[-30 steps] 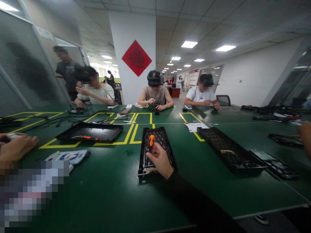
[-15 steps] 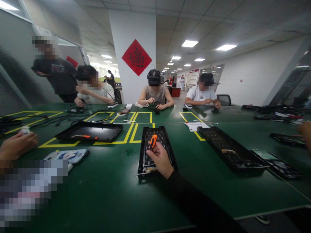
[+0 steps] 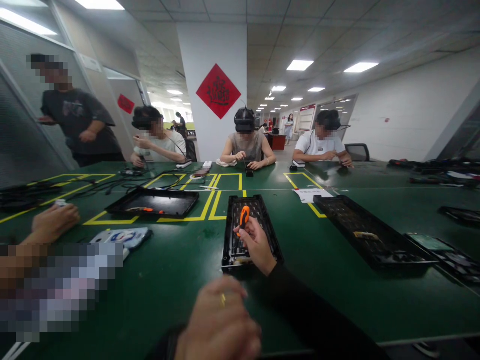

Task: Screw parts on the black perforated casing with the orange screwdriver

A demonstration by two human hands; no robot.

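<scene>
My right hand (image 3: 258,245) is closed on the handle of an orange-and-black screwdriver (image 3: 245,218). It is held over a black tray (image 3: 276,245) that lies lengthwise in front of me. Small parts show in the tray, partly hidden by the hand. My left hand (image 3: 223,320), with a ring on one finger, is raised close to the camera at the bottom, nearer to me than the tray. Its fingers are curled and somewhat blurred, and whatever may be in them is hidden.
Another black tray (image 3: 187,214) lies left, a third (image 3: 390,259) right, all on the green table (image 3: 157,295). A co-worker's hand (image 3: 56,217) is at the left beside a phone case (image 3: 131,237). Paper (image 3: 311,195) and cables (image 3: 108,185) lie further back. Several people sit opposite.
My left hand has come into view at the bottom. My right hand still holds the screwdriver over the tray. The view has turned slightly left, and the standing person has shifted.
</scene>
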